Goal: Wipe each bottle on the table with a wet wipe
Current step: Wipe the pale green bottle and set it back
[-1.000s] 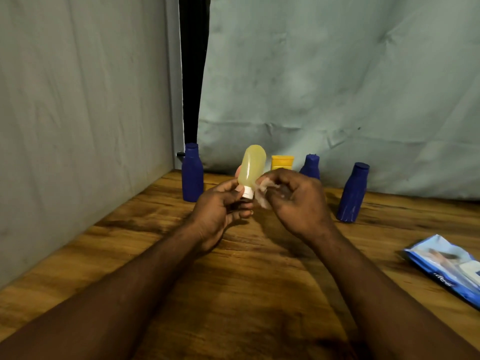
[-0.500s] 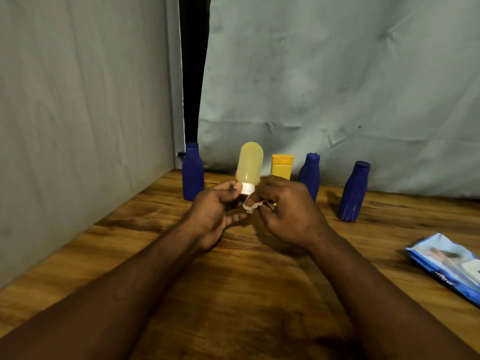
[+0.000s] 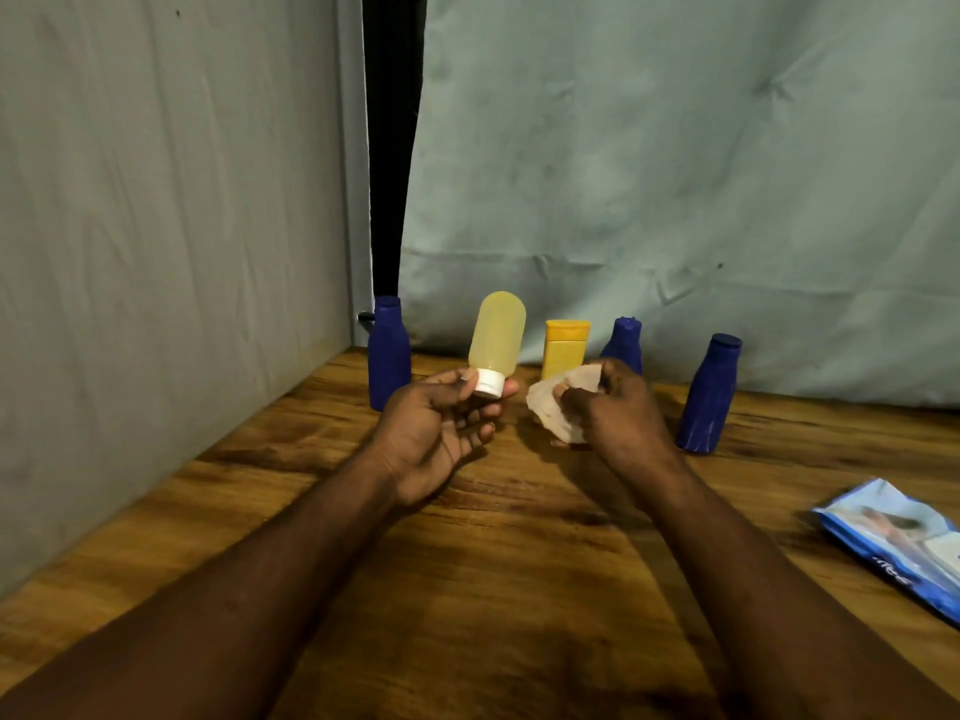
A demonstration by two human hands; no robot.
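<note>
My left hand (image 3: 441, 433) holds a pale yellow translucent bottle (image 3: 496, 332) upside down by its white cap (image 3: 488, 383), above the wooden table (image 3: 493, 563). My right hand (image 3: 613, 407) grips a crumpled wet wipe (image 3: 558, 402), a short gap to the right of the bottle and not touching it. Along the back of the table stand three blue bottles, one at the left (image 3: 388, 356), one partly hidden behind my right hand (image 3: 625, 343) and one at the right (image 3: 709, 394). A yellow tube (image 3: 565, 348) stands between them.
A blue pack of wet wipes (image 3: 898, 543) lies at the table's right edge. Grey cloth walls (image 3: 675, 174) close off the left and back sides, with a dark gap (image 3: 389, 148) in the corner.
My right hand with the wipe has come off the bottle's cap end and moved right, so a gap now separates them. The bottle stays inverted in my left hand.
</note>
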